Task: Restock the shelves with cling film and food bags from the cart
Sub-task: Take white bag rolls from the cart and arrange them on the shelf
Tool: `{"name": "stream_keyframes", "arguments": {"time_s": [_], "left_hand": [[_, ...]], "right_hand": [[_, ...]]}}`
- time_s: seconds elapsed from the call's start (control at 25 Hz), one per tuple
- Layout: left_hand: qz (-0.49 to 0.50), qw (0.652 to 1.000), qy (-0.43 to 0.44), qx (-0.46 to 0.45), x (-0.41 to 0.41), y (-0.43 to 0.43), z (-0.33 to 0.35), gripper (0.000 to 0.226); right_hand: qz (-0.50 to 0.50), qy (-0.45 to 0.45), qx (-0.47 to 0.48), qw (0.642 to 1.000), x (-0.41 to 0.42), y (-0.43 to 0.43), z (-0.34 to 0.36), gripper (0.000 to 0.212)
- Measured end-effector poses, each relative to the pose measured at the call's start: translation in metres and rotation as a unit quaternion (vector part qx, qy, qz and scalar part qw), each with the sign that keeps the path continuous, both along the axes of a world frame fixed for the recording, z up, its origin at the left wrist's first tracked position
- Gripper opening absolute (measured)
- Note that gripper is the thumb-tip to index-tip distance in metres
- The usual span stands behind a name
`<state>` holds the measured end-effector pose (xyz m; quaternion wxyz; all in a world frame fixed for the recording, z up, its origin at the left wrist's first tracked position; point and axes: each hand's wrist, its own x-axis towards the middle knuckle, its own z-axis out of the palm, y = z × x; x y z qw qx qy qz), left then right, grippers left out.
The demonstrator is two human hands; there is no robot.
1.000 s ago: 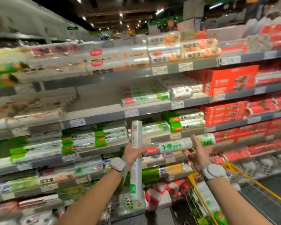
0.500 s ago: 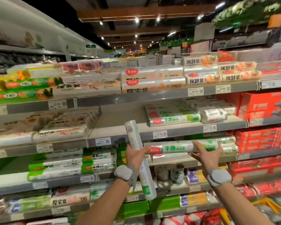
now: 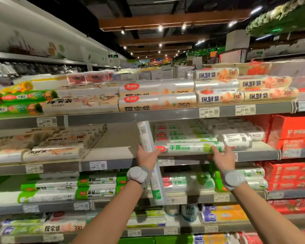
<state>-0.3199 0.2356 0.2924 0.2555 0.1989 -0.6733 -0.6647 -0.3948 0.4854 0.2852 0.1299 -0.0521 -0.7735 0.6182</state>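
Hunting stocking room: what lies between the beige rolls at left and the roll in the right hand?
Head view: bare shelf board beside that horizontal roll, crossed only by the tilted roll the left hand grips.

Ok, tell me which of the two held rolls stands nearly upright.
The white roll gripped by the left hand, barcode end up. The green-printed roll in the right hand lies flat along the shelf edge.

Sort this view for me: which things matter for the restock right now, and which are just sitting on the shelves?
In the job:
- left hand holding the tilted roll
- right hand holding the green-label roll at the middle shelf edge
- bare gap beside them

Just there:
- red boxes
- top-shelf bag rolls
- price tags
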Motion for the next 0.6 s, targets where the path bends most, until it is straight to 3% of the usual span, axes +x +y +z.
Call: {"name": "stream_keyframes", "arguments": {"time_s": [0.12, 0.36, 0.6], "left_hand": [[-0.001, 1.000, 0.003, -0.001, -0.017, 0.006, -0.005, 0.067], [0.000, 1.000, 0.001, 0.018, -0.037, 0.014, -0.008, 0.063], [0.068, 0.984, 0.033, 0.159, -0.041, 0.003, -0.009, 0.056]], "right_hand": [[0.031, 0.000, 0.032, 0.999, -0.027, 0.007, 0.012, 0.072], [0.040, 0.020, 0.079, 0.996, -0.050, 0.016, 0.008, 0.061], [0.092, 0.045, 0.134, 0.986, -0.052, 0.016, 0.016, 0.069]]}}
